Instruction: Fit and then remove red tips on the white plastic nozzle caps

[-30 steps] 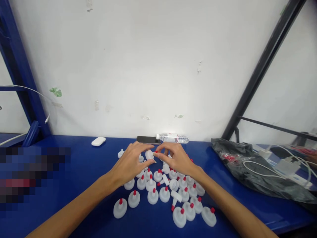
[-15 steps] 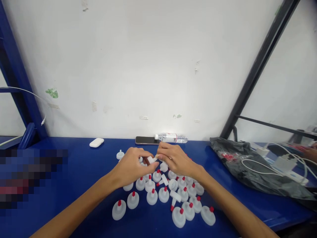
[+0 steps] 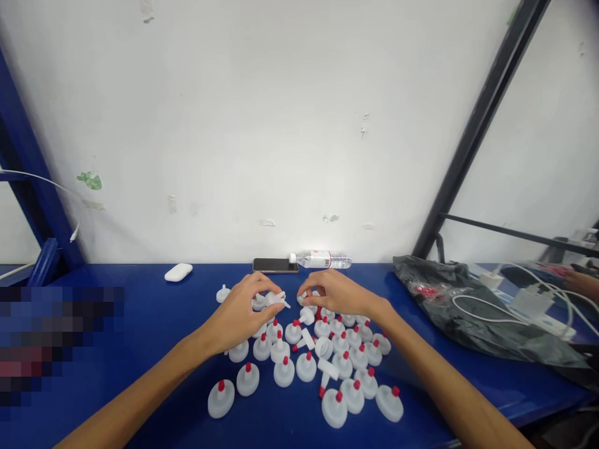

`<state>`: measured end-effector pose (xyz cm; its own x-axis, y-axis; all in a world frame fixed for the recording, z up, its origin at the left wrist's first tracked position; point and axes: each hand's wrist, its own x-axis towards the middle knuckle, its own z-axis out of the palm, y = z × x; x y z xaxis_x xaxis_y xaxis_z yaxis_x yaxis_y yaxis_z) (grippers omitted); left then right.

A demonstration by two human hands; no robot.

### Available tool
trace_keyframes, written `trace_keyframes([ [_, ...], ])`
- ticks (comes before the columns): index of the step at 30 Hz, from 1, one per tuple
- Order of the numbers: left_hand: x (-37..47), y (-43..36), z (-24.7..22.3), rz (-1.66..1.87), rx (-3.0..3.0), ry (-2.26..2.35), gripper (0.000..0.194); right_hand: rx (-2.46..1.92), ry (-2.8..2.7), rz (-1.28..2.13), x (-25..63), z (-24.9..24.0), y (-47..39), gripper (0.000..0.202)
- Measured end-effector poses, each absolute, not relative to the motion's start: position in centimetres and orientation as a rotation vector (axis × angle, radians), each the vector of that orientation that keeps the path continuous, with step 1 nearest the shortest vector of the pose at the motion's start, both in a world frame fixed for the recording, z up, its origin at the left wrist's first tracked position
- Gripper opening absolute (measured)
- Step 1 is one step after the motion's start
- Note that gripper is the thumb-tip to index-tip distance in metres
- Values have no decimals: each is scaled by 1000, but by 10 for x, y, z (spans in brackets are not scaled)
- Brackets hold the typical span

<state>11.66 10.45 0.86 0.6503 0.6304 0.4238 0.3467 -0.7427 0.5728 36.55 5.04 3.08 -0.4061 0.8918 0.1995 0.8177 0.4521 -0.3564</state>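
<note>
Left hand (image 3: 241, 312), centre of frame, pinches a white nozzle cap (image 3: 275, 299) above the blue table (image 3: 154, 349). Right hand (image 3: 339, 293) is curled, fingertips at another white piece (image 3: 303, 299); grip cannot be confirmed. Red-tipped caps (image 3: 306, 368) crowd lower centre, leaving narrow finger room, in my judgement. Phone (image 3: 275, 266) and bottle (image 3: 318, 259) border the far side; dark plastic bag (image 3: 421, 280) lies right.

White wall (image 3: 234, 125) with peeling patches behind 1 blue table (image 3: 154, 362).

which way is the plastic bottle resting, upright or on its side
On its side: the plastic bottle lies lengthwise along the wall, its cap by the smartphone.
</note>
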Motion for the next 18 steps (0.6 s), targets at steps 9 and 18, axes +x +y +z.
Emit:
trace_keyframes([
  [9, 116, 99, 8, 726, 2431, 796, 22, -1326, -2252, 583, 359, 43, 40, 28],
  [18, 118, 101, 0, 851, 2539, 735, 25, -1305, -2395, 509, 340, 27, 40, 24],
])
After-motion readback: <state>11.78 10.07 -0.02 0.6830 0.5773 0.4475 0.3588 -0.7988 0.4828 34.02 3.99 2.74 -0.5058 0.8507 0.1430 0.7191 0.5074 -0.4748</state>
